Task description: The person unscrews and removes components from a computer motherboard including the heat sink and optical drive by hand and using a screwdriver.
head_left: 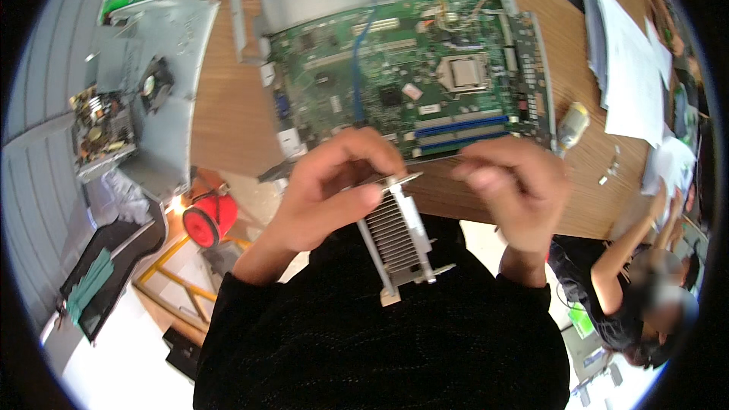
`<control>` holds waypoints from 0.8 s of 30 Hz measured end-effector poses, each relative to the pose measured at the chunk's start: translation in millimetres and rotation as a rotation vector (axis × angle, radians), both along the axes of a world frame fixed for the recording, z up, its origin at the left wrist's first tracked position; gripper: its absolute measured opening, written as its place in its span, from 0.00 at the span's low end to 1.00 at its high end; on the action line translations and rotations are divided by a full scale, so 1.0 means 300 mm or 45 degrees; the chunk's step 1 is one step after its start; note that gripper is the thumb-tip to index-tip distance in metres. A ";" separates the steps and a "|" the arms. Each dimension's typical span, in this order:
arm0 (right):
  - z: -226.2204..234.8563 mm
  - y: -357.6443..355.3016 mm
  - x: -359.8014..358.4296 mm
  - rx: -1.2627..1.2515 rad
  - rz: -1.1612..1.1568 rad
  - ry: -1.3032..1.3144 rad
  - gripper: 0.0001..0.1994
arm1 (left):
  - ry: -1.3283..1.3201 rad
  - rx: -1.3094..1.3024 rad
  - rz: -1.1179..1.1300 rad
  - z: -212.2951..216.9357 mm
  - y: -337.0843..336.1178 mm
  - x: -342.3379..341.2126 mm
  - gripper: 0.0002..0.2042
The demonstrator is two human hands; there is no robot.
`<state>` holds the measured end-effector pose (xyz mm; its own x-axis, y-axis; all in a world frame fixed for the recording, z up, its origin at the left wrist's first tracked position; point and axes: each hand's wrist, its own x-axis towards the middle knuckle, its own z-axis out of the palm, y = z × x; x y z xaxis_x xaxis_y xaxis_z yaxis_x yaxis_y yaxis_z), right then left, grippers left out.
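Observation:
My left hand (334,190) grips a metal heat sink (395,239) by its upper end, thumb on the near side and fingers curled behind. The heat sink hangs tilted in front of my body, its rows of thin fins facing up, with bracket legs sticking out at its ends. My right hand (520,186) is apart from it, raised near the front edge of a green motherboard (364,68). Its fingers are bent in together and slightly blurred; I cannot see what they hold, if anything. On the motherboard, the processor (465,74) sits uncovered in its socket.
The motherboard lies in a metal case (326,0) on a wooden table (228,99). Left stands an opened case part (171,45) with a fan. At right lie a small bottle (573,123) and papers (626,61). Another person (623,288) works at far right.

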<state>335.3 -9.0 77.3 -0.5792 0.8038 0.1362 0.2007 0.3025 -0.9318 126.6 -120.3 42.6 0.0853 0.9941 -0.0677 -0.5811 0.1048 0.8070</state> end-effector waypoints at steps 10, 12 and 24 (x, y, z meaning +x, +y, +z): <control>-0.163 0.223 0.381 0.233 -0.820 -1.381 0.22 | -0.204 -0.006 -0.252 -0.043 0.031 0.037 0.10; -0.189 0.224 0.349 0.295 -0.754 -1.578 0.25 | -0.043 0.017 -0.281 -0.023 0.034 0.056 0.12; 0.419 0.355 0.679 -0.016 -0.067 0.357 0.23 | 0.526 0.628 0.221 0.061 -0.031 0.001 0.14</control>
<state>539.0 97.5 203.0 -0.4775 0.8344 0.2752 -0.0501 0.2869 -0.9567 127.0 -129.4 60.9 -0.0139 0.9139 0.4058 -0.1887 -0.4010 0.8965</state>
